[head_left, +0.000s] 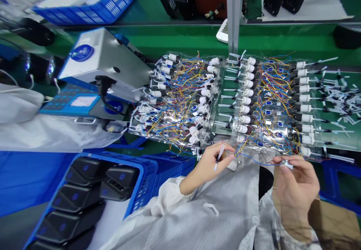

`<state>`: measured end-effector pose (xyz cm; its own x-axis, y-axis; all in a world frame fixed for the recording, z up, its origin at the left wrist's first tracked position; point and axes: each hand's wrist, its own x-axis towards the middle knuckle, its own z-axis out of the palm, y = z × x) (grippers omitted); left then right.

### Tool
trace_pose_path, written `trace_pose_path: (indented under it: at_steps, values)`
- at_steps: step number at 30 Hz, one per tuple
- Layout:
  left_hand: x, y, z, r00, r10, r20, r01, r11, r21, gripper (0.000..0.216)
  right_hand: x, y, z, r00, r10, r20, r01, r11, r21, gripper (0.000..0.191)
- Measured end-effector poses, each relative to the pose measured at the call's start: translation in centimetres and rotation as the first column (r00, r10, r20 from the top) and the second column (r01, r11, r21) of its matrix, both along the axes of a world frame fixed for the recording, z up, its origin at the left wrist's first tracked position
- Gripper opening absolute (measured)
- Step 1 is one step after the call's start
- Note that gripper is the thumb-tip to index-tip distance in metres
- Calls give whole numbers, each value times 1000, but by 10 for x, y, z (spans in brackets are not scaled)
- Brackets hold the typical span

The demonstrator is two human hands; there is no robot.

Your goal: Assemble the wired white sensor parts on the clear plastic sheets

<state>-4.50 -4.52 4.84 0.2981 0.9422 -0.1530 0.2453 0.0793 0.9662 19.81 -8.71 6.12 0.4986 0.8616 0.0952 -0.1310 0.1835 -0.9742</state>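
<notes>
Wires (239, 147) in yellow and blue gather at the center of the frame, low, at the fingertips of the left hand (210, 159). That hand is partly closed, thumb and fingers brought together at the wires, with a black-and-white strip (219, 157) lying across its fingers. One blue strand runs rightward to the right hand (300, 180), at the lower right, which is turned palm up with its fingers curled, thumb and forefinger pinching a small silvery part (287, 163).

The thumb and finger cover much of that part, so its shape is hard to make out, and the left fingertips hide how the wires are gripped. Just above the hands, white connectors (246, 100) lie in rows on the desk (270, 41), the wiring among them too tangled to trace. White strips (342, 99) run off the right edge; black cases (79, 189) at lower left are cut by the bottom edge.
</notes>
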Motion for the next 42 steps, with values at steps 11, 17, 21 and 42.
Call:
trace_pose_path:
  at_steps: [11, 17, 21, 42]
  values:
    - [-1, 1, -8, 995, -56, -87, 64, 995, 82, 14, -2, 4, -5, 992, -97, -77, 102, 993, 58, 27]
    - [-1, 1, -8, 997, -56, -49, 60, 994, 96, 12, -7, -3, -21, 991, 25, 130, -17, 998, -65, 30]
    - [-2, 1, -8, 998, -49, -50, 54, 993, 101, 11, -14, -8, -35, 963, 256, 82, -241, 957, -162, 23]
    - [1, -1, -6, 998, -61, 11, 60, 990, 125, 14, -53, -2, -52, 760, 522, -388, -630, 737, -243, 15]
